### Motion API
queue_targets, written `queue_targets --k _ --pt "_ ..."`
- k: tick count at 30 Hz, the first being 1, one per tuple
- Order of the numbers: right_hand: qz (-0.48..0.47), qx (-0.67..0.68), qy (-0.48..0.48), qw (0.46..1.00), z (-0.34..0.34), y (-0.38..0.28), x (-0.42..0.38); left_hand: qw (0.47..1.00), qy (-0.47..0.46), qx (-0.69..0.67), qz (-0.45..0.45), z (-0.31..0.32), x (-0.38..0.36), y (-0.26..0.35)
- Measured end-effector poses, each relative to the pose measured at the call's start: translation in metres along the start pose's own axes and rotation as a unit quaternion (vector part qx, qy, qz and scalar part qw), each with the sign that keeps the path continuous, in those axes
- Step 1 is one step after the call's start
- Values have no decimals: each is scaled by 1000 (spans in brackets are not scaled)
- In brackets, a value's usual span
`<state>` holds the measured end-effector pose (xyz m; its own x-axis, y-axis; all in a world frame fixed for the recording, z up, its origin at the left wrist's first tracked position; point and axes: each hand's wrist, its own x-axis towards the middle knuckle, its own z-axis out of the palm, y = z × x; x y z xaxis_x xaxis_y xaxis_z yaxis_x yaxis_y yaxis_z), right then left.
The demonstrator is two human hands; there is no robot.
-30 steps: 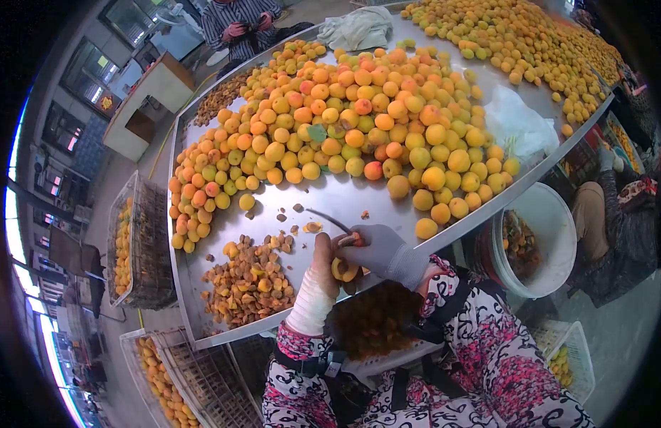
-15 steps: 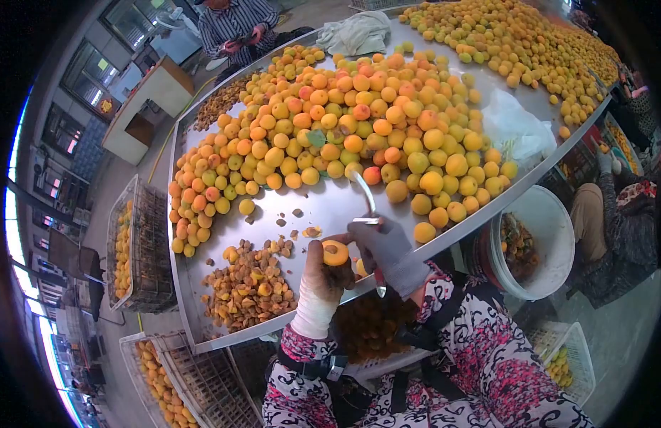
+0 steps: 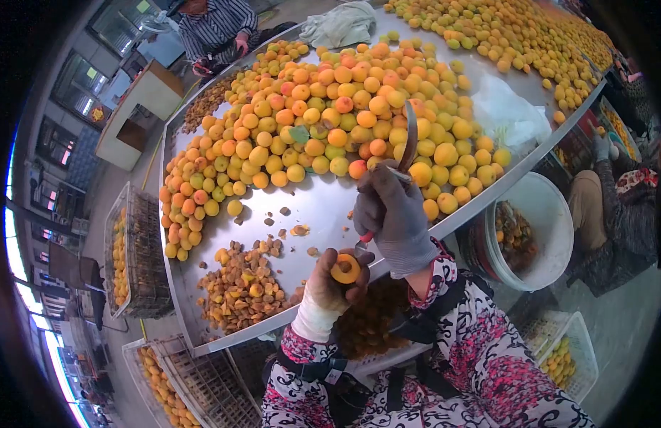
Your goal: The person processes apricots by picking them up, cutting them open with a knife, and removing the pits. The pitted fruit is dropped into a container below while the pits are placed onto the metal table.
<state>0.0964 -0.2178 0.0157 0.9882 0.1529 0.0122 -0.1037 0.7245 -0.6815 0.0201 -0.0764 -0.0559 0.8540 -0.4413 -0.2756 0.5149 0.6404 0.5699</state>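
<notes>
My left hand (image 3: pixel 323 291), its wrist wrapped in white, pinches a cut apricot (image 3: pixel 345 268) whose open face with a dark brown centre is turned up. Gray-gloved, my right hand (image 3: pixel 395 217) is wrapped around a curved knife (image 3: pixel 411 135). The shiny hooked blade rises above the fist, and a red part with a metal end shows below it, right by the apricot. Both hands are over the near edge of the metal table (image 3: pixel 323 203). To their left lies a heap of apricot pits (image 3: pixel 248 285) with bits of flesh.
A large pile of whole apricots (image 3: pixel 309 114) spreads across the table. A white bucket (image 3: pixel 541 242) with scraps stands at right. Crates of apricots (image 3: pixel 141 250) are on the left. A clear plastic bag (image 3: pixel 505 118) and a cloth (image 3: pixel 337 25) lie on the table. Other people sit nearby.
My right hand has lifted and turned, swinging the curved blade up and right, with the red end now beside the apricot. My left hand has lowered slightly, tilting the apricot.
</notes>
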Motion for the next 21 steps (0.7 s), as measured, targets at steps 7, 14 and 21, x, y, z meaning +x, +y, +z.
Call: queue_targets --k 7,14,21 --pt "14 -6 18 1000 12 4 -8 990 105 -90 -39 3 0 -2" --pt "-99 -141 9 985 18 23 -14 984 150 -89 -38 13 0 -4" --pt "86 87 43 992 5 23 3 981 113 -145 -59 23 -5 3"
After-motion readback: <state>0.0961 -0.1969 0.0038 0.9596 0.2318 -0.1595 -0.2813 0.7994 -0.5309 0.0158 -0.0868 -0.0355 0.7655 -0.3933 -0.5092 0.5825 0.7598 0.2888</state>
